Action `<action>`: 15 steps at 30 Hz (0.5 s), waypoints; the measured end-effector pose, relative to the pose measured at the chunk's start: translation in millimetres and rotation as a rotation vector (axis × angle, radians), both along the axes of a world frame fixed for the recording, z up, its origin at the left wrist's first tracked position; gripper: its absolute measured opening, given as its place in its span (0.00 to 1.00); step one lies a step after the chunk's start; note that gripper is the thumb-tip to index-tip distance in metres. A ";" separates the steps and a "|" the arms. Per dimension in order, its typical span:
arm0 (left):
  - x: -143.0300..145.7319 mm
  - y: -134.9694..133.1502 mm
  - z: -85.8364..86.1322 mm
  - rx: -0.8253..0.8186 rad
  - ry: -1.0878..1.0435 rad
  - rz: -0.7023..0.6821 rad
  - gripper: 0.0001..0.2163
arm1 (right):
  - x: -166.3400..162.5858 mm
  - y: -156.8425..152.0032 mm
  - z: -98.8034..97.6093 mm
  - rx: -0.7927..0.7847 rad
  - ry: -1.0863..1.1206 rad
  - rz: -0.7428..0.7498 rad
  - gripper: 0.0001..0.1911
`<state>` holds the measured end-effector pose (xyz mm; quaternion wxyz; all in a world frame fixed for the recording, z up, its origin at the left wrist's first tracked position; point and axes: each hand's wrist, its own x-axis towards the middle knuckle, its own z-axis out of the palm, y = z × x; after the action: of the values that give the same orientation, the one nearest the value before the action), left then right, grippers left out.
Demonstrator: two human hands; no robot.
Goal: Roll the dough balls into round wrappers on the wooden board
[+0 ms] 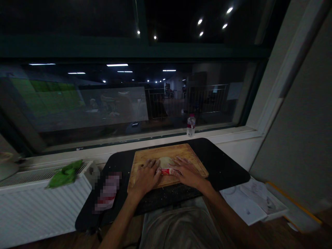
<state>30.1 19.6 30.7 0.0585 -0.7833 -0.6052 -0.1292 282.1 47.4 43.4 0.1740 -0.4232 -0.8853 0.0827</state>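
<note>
On a wooden cutting board (pixel 145 154) lies a pale, flattened piece of dough (pixel 166 161). Just in front of it, between my hands, is a small roll-shaped thing with a red label (pixel 165 171); its ends are hidden by my hands. My left hand (pixel 148 174) rests on the left of the board, fingers stretched forward and its thumb at the label's left end. My right hand (pixel 187 170) lies opposite with fingers spread, touching the dough's right edge, thumb by the label's right end. Pale, flour-like residue marks both hands.
The board sits on a black table (pixel 220 166) dusted with crumbs. A blurred red-and-white packet (pixel 109 190) lies at left. Beyond are a capped bottle (pixel 191 126) on the windowsill, a green cloth (pixel 64 174) on the radiator (pixel 41 207), and an opened white box (pixel 251 200) at right.
</note>
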 end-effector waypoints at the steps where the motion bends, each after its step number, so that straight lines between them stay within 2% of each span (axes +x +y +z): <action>1: -0.1 -2.0 -0.8 0.008 -0.001 -0.003 0.24 | 0.5 -1.3 -2.4 0.009 0.004 0.001 0.23; 9: -1.9 -13.5 -7.7 0.034 0.011 -0.012 0.25 | 0.5 -10.9 -10.2 0.066 0.019 0.009 0.22; 15: -2.9 -4.2 -10.3 0.062 0.026 0.009 0.25 | 1.9 -2.3 -5.7 0.038 -0.014 0.021 0.23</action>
<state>27.2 15.5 20.4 0.0912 -0.7799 -0.6037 -0.1376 284.0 45.1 37.7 0.1750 -0.4109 -0.8924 0.0649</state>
